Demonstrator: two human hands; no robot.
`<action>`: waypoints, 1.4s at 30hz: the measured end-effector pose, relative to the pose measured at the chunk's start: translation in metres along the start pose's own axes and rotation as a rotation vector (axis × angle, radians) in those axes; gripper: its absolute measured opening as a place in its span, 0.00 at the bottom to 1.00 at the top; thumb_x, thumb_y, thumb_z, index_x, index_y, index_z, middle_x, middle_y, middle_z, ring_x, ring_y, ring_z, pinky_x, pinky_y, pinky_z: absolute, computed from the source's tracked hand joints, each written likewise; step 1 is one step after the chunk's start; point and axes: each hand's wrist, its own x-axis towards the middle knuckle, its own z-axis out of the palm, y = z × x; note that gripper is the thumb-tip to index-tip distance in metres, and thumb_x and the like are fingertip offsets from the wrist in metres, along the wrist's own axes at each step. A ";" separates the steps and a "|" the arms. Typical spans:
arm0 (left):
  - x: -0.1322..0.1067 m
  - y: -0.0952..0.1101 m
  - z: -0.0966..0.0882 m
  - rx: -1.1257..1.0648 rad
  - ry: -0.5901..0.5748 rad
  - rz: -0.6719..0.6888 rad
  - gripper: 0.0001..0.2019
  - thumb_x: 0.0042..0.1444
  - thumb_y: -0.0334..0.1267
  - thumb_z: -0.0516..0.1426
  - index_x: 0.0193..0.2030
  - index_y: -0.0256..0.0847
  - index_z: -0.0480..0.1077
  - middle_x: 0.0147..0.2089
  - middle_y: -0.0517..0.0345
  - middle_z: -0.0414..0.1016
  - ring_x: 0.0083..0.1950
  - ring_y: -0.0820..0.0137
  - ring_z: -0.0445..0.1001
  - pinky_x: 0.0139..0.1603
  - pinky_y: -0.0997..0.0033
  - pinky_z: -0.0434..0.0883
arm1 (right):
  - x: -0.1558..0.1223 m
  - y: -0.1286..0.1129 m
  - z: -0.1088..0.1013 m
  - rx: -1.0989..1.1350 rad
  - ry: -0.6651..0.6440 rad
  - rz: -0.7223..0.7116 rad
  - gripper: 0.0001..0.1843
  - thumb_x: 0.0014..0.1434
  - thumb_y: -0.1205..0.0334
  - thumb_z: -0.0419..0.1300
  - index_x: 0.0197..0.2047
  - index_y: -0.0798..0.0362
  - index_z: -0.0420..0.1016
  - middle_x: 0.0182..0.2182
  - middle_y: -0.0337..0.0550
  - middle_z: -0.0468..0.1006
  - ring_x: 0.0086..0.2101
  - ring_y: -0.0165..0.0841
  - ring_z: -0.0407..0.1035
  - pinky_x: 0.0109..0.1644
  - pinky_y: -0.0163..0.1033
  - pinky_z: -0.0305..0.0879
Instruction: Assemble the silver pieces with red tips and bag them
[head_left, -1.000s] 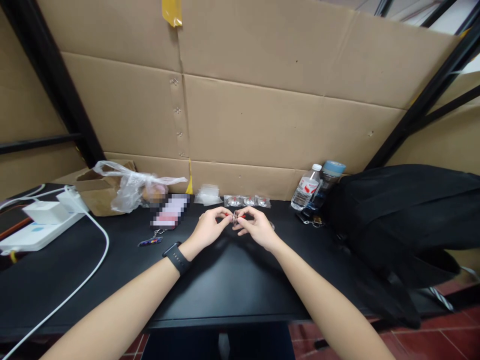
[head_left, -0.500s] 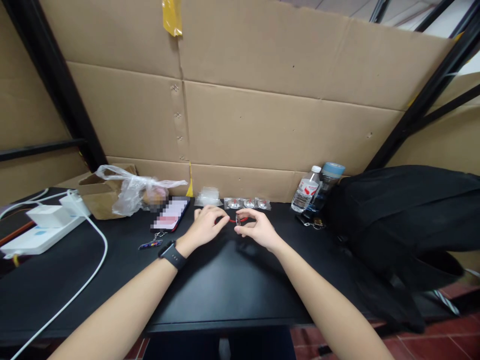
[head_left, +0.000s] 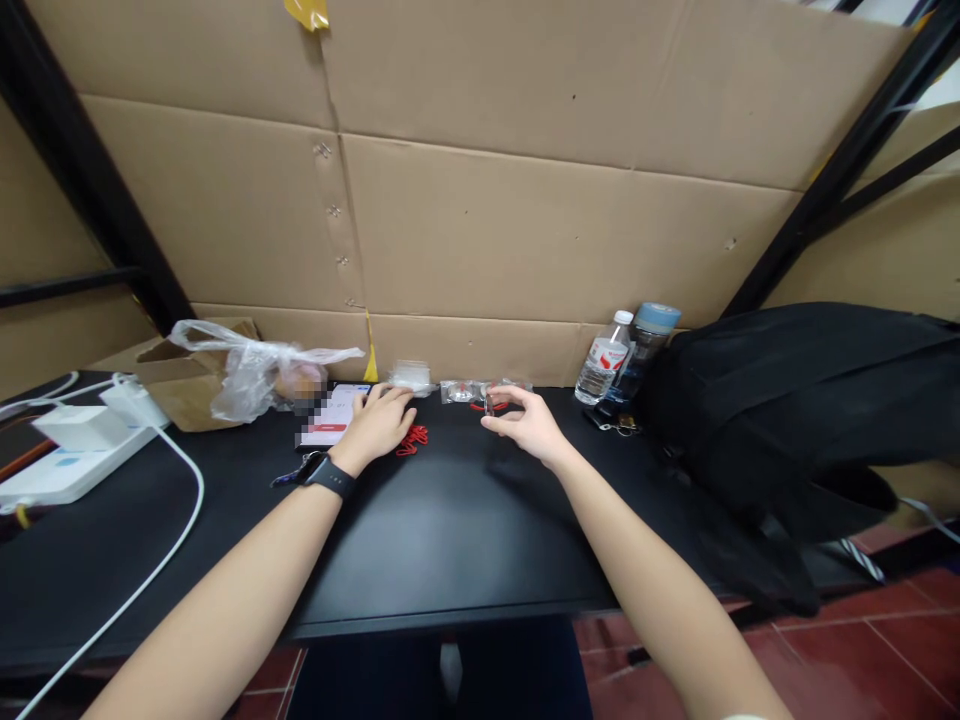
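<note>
My left hand (head_left: 380, 425) lies flat on the black table (head_left: 450, 540), fingers spread toward a stack of small clear plastic bags (head_left: 410, 376). A bundle of red cords (head_left: 412, 440) lies just right of that hand. My right hand (head_left: 527, 424) hovers over the table and pinches a small clear round piece with a red cord (head_left: 489, 405) between thumb and forefinger. Behind it, several clear packets with round pieces (head_left: 466, 390) lie in a row against the cardboard wall.
A phone (head_left: 330, 416) with a keychain lies left of my left hand. Further left are a plastic bag (head_left: 255, 375), a brown paper bag (head_left: 184, 385) and a white power strip (head_left: 71, 455) with cable. Two bottles (head_left: 626, 355) and a black backpack (head_left: 795, 420) sit on the right.
My hands were together holding the small piece. They have come apart: the left moved back left to the table by the clear bags, and the right carried the piece toward the packets.
</note>
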 end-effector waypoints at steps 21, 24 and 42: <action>-0.018 0.084 -0.006 -0.515 -0.157 0.188 0.12 0.66 0.36 0.52 0.54 0.45 0.68 0.41 0.56 0.78 0.41 0.67 0.80 0.45 0.70 0.74 | 0.003 -0.004 -0.024 -0.145 -0.019 -0.125 0.29 0.48 0.57 0.74 0.54 0.50 0.78 0.50 0.49 0.81 0.35 0.35 0.80 0.41 0.39 0.76; -0.019 0.086 -0.007 -0.554 -0.201 0.158 0.12 0.69 0.38 0.49 0.55 0.46 0.68 0.39 0.57 0.79 0.39 0.67 0.81 0.43 0.70 0.74 | 0.002 -0.006 -0.025 -0.172 -0.033 -0.126 0.28 0.48 0.58 0.74 0.53 0.51 0.78 0.48 0.49 0.81 0.34 0.34 0.79 0.41 0.39 0.76; -0.022 0.080 -0.001 -0.572 -0.263 0.196 0.17 0.59 0.32 0.54 0.56 0.46 0.65 0.39 0.60 0.79 0.38 0.69 0.82 0.43 0.73 0.74 | -0.003 -0.015 -0.026 -0.149 -0.137 -0.047 0.29 0.46 0.59 0.75 0.52 0.52 0.79 0.46 0.49 0.83 0.34 0.35 0.78 0.34 0.37 0.77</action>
